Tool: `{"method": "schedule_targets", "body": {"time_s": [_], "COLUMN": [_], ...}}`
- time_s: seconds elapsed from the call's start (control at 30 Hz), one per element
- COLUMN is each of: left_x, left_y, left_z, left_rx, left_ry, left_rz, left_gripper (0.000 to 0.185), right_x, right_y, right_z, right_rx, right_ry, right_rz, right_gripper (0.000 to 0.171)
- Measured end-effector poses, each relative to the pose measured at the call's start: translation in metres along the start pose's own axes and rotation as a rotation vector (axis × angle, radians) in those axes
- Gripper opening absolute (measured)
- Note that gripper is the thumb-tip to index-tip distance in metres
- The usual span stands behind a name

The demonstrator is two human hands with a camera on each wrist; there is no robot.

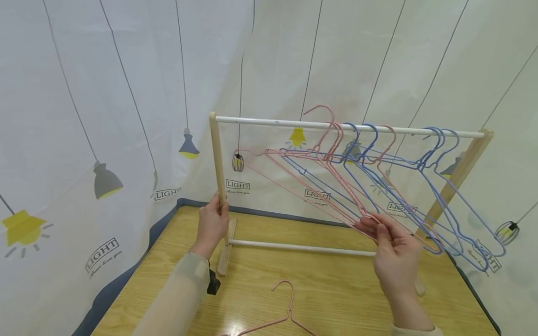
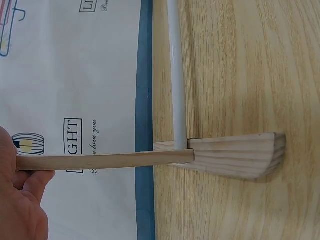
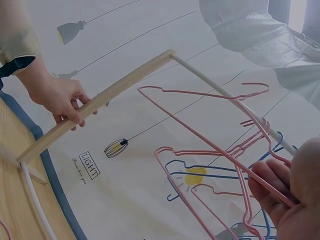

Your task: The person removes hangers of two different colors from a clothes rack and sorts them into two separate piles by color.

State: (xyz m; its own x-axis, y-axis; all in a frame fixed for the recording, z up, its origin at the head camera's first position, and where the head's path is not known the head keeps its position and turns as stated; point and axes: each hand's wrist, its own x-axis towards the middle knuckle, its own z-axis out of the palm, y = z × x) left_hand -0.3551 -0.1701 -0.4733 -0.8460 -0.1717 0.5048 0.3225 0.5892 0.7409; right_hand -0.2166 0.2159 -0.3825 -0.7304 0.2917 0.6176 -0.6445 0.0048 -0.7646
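Your left hand grips the rack's post at centre left, while your right hand pinches a pink hanger on the rail. Most hangers hang already; one spare hanger lies on the table, bottom centre.

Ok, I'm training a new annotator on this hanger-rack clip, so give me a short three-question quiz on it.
1. True or false: the left hand grips the rack's wooden post.
2. What does the right hand pinch? A) a blue hanger B) the pink hangers on the white rail C) the lower bar
3. Fill in: one pink hanger lies on the ____.

Key: 1 true; 2 B; 3 table.
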Motion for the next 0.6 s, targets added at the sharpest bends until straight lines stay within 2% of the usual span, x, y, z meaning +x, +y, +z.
{"method": "schedule_targets", "body": {"time_s": [0.2, 0.33, 0.6], "left_x": [-0.001, -0.001, 0.000], "left_y": [0.002, 0.004, 0.004], "left_z": [0.000, 0.000, 0.001], "left_rx": [0.012, 0.008, -0.001], "left_ry": [0.005, 0.005, 0.016], "left_rz": [0.003, 0.004, 0.016], "left_gripper": [0.038, 0.036, 0.038], "right_x": [-0.011, -0.020, -0.048], "right_y": [-0.014, -0.019, -0.003], "right_z": [-0.019, -0.038, -0.099], "right_rx": [-0.048, -0.030, 0.116], "right_ry": [-0.019, -0.028, -0.227], "right_rz": [0.092, 0.140, 0.241], "right_gripper": [0.026, 0.027, 0.029]}}
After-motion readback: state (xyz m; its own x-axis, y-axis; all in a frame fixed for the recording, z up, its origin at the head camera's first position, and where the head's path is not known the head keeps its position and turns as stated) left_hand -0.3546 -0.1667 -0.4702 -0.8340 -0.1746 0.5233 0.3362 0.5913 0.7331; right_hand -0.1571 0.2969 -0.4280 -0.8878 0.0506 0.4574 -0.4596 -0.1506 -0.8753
